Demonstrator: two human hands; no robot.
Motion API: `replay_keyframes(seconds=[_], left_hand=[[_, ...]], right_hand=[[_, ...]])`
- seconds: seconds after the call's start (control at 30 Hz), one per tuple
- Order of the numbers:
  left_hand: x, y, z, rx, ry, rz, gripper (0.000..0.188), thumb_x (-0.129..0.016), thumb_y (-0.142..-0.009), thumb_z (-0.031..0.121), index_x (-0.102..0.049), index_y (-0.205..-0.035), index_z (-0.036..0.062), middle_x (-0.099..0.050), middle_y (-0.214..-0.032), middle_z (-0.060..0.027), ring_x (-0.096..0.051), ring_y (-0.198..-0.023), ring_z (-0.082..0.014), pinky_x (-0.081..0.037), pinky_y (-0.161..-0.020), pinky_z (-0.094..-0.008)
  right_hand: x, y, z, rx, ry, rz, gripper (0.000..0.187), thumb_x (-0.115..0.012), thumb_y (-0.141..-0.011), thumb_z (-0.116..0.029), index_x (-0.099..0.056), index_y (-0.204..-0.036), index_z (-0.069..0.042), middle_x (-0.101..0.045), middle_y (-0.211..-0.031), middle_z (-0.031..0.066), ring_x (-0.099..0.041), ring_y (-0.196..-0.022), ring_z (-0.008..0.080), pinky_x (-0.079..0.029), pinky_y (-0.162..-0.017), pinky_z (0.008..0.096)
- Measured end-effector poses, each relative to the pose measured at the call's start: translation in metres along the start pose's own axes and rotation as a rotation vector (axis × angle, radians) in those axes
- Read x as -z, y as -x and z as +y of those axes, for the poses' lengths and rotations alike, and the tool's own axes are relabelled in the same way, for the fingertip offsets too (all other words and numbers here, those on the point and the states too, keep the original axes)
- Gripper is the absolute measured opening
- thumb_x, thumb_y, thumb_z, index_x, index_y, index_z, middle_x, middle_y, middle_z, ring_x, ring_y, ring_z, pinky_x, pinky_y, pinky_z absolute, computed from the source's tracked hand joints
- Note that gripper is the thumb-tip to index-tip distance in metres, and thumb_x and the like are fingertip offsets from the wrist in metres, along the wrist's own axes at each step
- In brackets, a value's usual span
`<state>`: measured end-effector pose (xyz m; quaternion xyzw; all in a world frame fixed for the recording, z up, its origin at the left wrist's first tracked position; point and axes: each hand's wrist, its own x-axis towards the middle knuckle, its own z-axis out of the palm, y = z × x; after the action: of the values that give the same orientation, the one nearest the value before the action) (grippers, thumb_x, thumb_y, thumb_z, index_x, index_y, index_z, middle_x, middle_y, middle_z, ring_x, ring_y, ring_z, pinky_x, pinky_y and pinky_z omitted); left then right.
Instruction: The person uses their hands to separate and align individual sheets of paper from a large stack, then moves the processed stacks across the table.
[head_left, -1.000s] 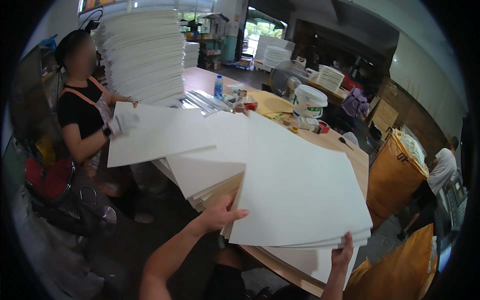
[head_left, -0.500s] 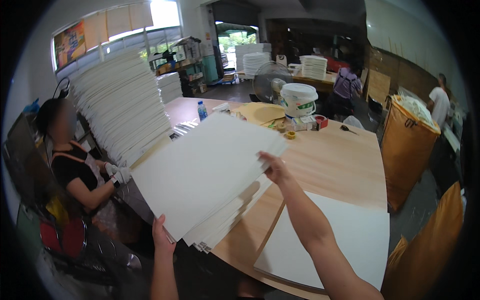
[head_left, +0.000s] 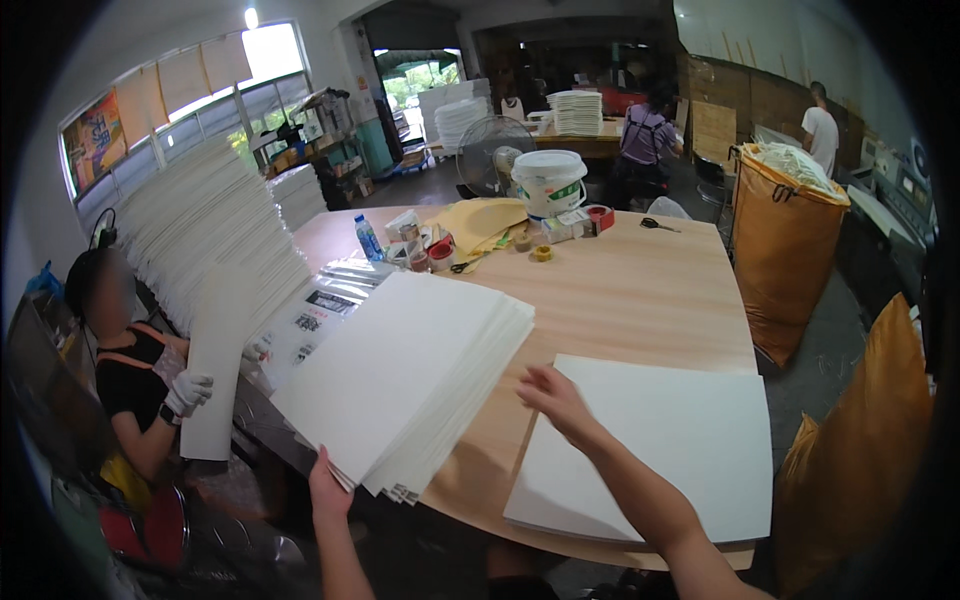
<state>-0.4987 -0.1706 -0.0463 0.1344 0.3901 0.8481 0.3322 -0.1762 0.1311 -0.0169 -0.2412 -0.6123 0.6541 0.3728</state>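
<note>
My left hand (head_left: pixel 329 490) grips the near corner of a fanned stack of white sheets (head_left: pixel 390 350), thumb on top and fingers underneath. The stack lies at an angle on the wooden table, its near end jutting past the edge. My right hand (head_left: pixel 562 402) is off the stack, fingers stretched out and holding nothing. It hovers between that stack and a second, neater white stack (head_left: pixel 660 450) at the right. To the left, a co-worker's gloved hand (head_left: pixel 187 393) holds a bent white sheet (head_left: pixel 215 360).
Clear plastic bags (head_left: pixel 310 320) lie beyond the fanned stack, near a tall pile of white sheets (head_left: pixel 205 235). A water bottle (head_left: pixel 367 238), tape rolls (head_left: pixel 441 255), a white bucket (head_left: pixel 548 183) and scissors (head_left: pixel 657 225) stand or lie toward the back. Orange sacks (head_left: pixel 790 255) stand at the right.
My right hand has let go of the top sheets' far edge and drawn back toward me. Those sheets now rest flat on the stack. The co-worker has raised a white sheet.
</note>
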Motion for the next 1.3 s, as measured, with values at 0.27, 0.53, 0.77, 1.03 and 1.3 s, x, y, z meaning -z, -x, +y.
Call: replay_keyframes(seconds=[0.27,0.53,0.77,1.03,1.3], left_hand=[[-0.116,0.089,-0.102,-0.714,-0.462,0.304,0.035,-0.052,-0.099,0.01,-0.056,-0.131,-0.0033,-0.06,-0.13,-0.0132,-0.057,-0.122,-0.0221,-0.043,-0.11,-0.0355],[-0.333,0.253,-0.281,-0.551,-0.863,-1.37,0.037,-0.066,-0.088,0.001,-0.068,-0.123,0.01,-0.075,-0.101,-0.0077,-0.071,-0.098,-0.0303,-0.055,-0.098,-0.0441],[-0.339,0.273,-0.342,-0.424,-0.873,-1.479,0.023,-0.064,-0.087,0.001,-0.073,-0.108,0.006,-0.072,-0.09,-0.0107,-0.069,-0.086,-0.0294,-0.05,-0.108,-0.0477],[-0.343,0.27,-0.342,-0.215,-0.803,-1.461,0.023,-0.064,-0.089,0.001,-0.074,-0.109,0.0051,-0.072,-0.113,-0.0129,-0.068,-0.105,-0.0293,-0.053,-0.101,-0.0413],[-0.346,0.268,-0.334,-0.334,-0.831,-1.52,0.041,-0.082,-0.084,0.022,-0.071,-0.122,0.0107,-0.068,-0.127,-0.0117,-0.065,-0.118,-0.0312,-0.054,-0.097,-0.0402]], right_hand=[[0.236,0.386,-0.05,0.061,0.623,1.1,0.015,-0.061,-0.102,-0.015,-0.064,-0.097,-0.002,-0.064,-0.086,0.0025,-0.057,-0.076,0.0092,-0.05,-0.071,0.0259],[0.261,0.475,0.015,-0.101,0.251,1.059,0.025,-0.064,-0.103,-0.024,-0.067,-0.111,-0.001,-0.07,-0.09,0.0039,-0.066,-0.083,0.0109,-0.055,-0.074,0.0281],[0.266,0.478,-0.001,-0.344,0.639,0.894,0.049,-0.06,-0.101,-0.047,-0.068,-0.101,0.002,-0.07,-0.087,0.0193,-0.069,-0.081,0.0308,-0.053,-0.075,0.0413],[0.259,0.446,-0.079,-0.533,0.996,0.692,0.047,-0.057,-0.102,-0.044,-0.065,-0.09,0.001,-0.07,-0.083,0.0199,-0.068,-0.078,0.0394,-0.052,-0.077,0.0485],[0.242,0.395,-0.061,-0.111,0.201,0.935,0.028,-0.065,-0.096,-0.027,-0.059,-0.082,-0.004,-0.059,-0.07,0.0037,-0.059,-0.056,0.0149,-0.048,-0.052,0.0309]])
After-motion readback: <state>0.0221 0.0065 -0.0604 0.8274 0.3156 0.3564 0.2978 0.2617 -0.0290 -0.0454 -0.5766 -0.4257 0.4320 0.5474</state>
